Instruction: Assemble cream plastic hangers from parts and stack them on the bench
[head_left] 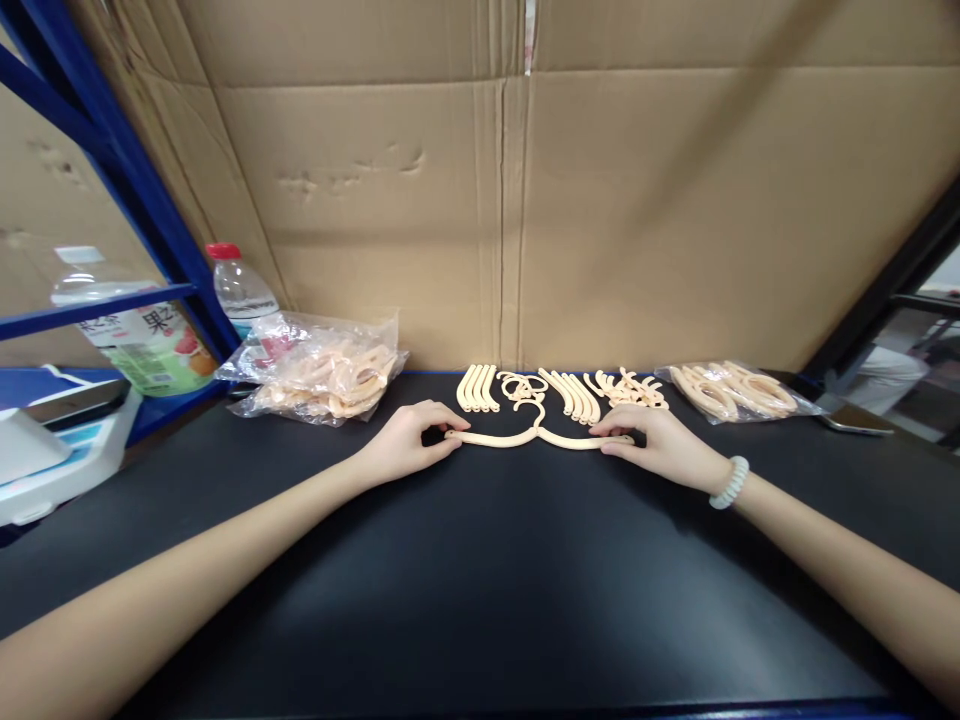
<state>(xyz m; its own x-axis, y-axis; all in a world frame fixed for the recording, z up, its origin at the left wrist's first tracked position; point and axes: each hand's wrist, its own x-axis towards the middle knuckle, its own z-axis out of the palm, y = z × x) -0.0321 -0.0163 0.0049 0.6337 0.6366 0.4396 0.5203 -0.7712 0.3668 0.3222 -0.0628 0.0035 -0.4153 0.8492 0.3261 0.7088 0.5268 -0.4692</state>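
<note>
A cream plastic clothes hanger (504, 440) lies across the black table, its two arms spread wide and its hook pointing to the back. My left hand (414, 440) pinches the tip of the left arm. At the other end, my right hand (660, 445) has thumb and fingers closed on the right arm. Just behind the hanger are a row of curved hanger arms (478, 388), a cluster of hooks (520, 386), a second row of arms (571, 396) and a loose heap of small curved pieces (626, 388).
Clear bags of cream parts lie at the left (330, 370) and right (735, 390). Two bottles (150, 340) (238, 285) stand by a blue metal frame (135, 190) at the left. A cardboard wall (360, 200) closes off the back. A phone (855, 425) rests far right.
</note>
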